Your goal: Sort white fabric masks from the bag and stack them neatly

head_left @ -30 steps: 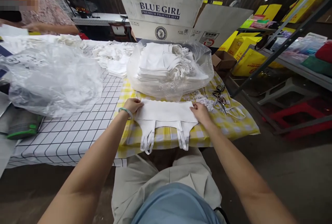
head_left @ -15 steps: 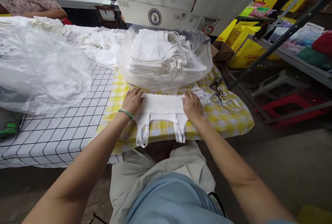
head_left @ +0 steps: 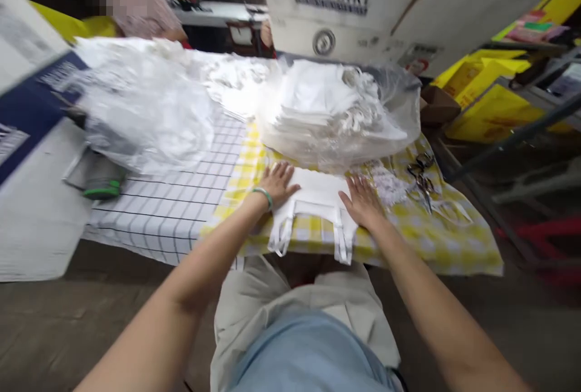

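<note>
A white camisole top (head_left: 318,189) lies flat on the yellow checked cloth (head_left: 227,210), its straps pointing toward my body. My left hand (head_left: 276,183) rests on the garment's left side with fingers stretched out. On the right side, my right hand (head_left: 361,198) lies flat with the fingers spread. Just behind the camisole, a stack of similar white garments (head_left: 313,92) sits in an opened clear plastic bag (head_left: 318,150). To the right of my right hand are a heap of small white scraps (head_left: 388,185) and scissors (head_left: 424,181).
At the left, a large clear plastic bag (head_left: 154,120) and more white garments (head_left: 236,86) cover the grid-patterned cloth (head_left: 167,204). Cardboard boxes stand behind (head_left: 345,11) and at far left (head_left: 40,198). A metal rack (head_left: 512,138) is on the right. Someone in a patterned top (head_left: 140,8) is across the table.
The view has turned left, bringing the far-left box into sight. My hands have gone from curling at the camisole's edges to lying flatter on it with fingers spread.
</note>
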Motion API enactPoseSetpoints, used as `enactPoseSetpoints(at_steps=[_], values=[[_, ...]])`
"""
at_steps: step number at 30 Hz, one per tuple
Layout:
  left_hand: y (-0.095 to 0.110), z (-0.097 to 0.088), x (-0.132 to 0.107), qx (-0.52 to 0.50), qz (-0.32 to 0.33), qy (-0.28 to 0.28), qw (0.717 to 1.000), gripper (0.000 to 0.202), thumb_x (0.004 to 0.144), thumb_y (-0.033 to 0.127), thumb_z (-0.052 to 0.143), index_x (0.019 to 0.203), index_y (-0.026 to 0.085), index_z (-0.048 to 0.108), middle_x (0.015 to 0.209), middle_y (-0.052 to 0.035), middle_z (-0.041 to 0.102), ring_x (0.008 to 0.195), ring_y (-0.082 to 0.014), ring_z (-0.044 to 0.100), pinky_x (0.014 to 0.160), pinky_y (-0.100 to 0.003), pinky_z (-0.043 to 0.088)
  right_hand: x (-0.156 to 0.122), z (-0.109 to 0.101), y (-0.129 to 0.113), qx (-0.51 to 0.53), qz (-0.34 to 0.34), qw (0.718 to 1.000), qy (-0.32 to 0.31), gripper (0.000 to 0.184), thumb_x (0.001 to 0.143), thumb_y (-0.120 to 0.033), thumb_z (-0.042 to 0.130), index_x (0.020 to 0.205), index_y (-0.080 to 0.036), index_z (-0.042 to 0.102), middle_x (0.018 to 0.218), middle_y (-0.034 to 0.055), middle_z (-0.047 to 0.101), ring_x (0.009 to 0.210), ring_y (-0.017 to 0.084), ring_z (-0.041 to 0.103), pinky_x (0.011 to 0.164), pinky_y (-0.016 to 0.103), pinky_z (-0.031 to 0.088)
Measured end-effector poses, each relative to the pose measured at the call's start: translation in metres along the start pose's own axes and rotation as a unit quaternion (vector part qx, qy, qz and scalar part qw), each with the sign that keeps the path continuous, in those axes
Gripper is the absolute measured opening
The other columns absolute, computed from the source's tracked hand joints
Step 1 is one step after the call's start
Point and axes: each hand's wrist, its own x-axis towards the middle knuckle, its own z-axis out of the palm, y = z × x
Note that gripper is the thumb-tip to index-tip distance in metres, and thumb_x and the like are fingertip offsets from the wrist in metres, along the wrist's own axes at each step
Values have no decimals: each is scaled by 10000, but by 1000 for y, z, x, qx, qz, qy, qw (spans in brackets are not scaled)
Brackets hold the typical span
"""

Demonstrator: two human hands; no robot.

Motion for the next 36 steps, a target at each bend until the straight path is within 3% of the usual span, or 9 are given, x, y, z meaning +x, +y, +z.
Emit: enactPoseSetpoints(at_steps=[4,8,10,13,17,22,28,32,36], values=[[-8,-15,-26,-232,-3,146,962,441,741,358,705,1163,257,630,1451,-94,445,1429,-259,236,1175,-439,-8,-2,-14,-35,12,-40,989,141,464,907,-373,411,1297,-161,545,1390,165,493,1341,345,372,1104,541,262],[-32,-42,-36,-450,-65,270,849,301,720,287,729,1018,251,700,1330,-92,566,1339,-221,404,1168,-334,171,32,-31,-136,176,-265,933,167,296,925,-310,420,1135,-234,613,1133,98,653,1100,244,577,1001,412,429],[-48,-60,-30,-533,-120,298,782,241,749,275,701,985,228,703,1266,-94,609,1274,-214,479,1135,-337,260,71,-34,-200,208,-306,919,136,277,931,-285,428,1133,-203,600,1126,83,654,1090,199,578,982,338,446],[-72,-87,-9,-640,-185,324,672,170,788,255,654,947,205,689,1250,-95,615,1239,-206,515,1083,-348,345,155,-30,-283,110,-275,951,91,304,933,-215,417,1195,-156,558,1183,92,622,1130,162,543,1006,265,409],[-105,-112,23,-684,-219,341,606,112,779,220,667,890,209,672,1195,-97,637,1188,-190,557,1028,-337,400,269,-15,-347,35,-238,967,81,318,876,-84,430,1166,-84,559,1183,171,591,1135,220,528,988,315,413],[-143,-134,72,-748,-260,325,517,71,831,159,587,793,182,642,1010,-70,664,985,-148,627,943,-288,448,357,6,-384,-28,-187,979,73,360,842,-21,422,1185,-36,532,1195,247,560,1129,271,545,936,384,450],[-173,-142,143,-788,-246,304,476,182,797,58,493,656,159,549,656,-34,571,610,-108,587,693,-235,519,393,15,-400,-67,-157,983,67,375,898,-53,350,1234,-59,517,1202,248,564,1109,269,580,860,387,502],[-185,-135,174,-802,-255,298,450,170,786,45,446,714,169,538,651,-45,559,625,-130,598,696,-263,541,399,2,-392,-77,-156,983,59,346,888,-57,393,1186,-75,567,1178,231,582,1088,247,606,843,341,511],[-192,-134,202,-810,-253,289,443,173,829,63,411,781,160,546,751,-81,573,761,-153,636,803,-287,538,407,-36,-383,-83,-136,986,40,358,828,-61,511,1176,-79,591,1152,224,613,1061,252,631,828,322,516]])
